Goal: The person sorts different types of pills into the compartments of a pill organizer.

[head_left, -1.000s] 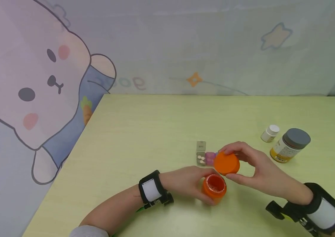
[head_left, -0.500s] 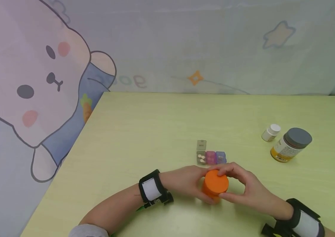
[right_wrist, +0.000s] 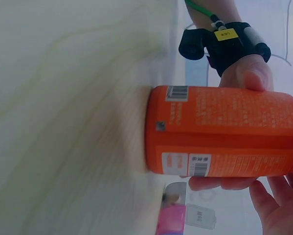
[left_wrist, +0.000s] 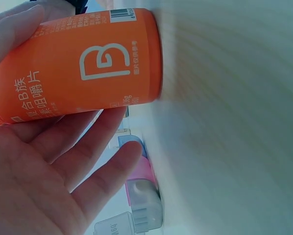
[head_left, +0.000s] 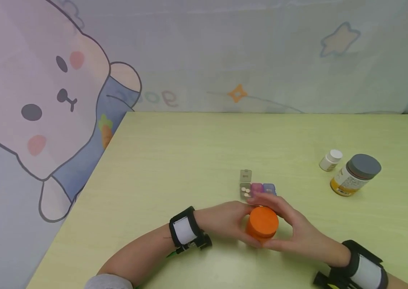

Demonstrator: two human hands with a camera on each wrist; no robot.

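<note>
An orange bottle with white print stands upright on the table, its orange lid on top. My left hand grips the bottle's body, thumb on one side and fingers on the other. From the right, my right hand holds the lid's rim between thumb and fingers. Just behind the hands lies a small pill organizer with grey, pink and blue compartments. The grey compartment's lid is flipped back, and several pale tablets show inside. My right fingers partly cover the organizer's front.
A small white bottle and a larger jar with a grey lid stand to the right on the pale yellow table. Behind the table hangs a backdrop with a cartoon bear.
My right hand has brought the orange lid left and down onto the open bottle, then shifted its fingers around the rim. My left hand has stayed on the bottle.
</note>
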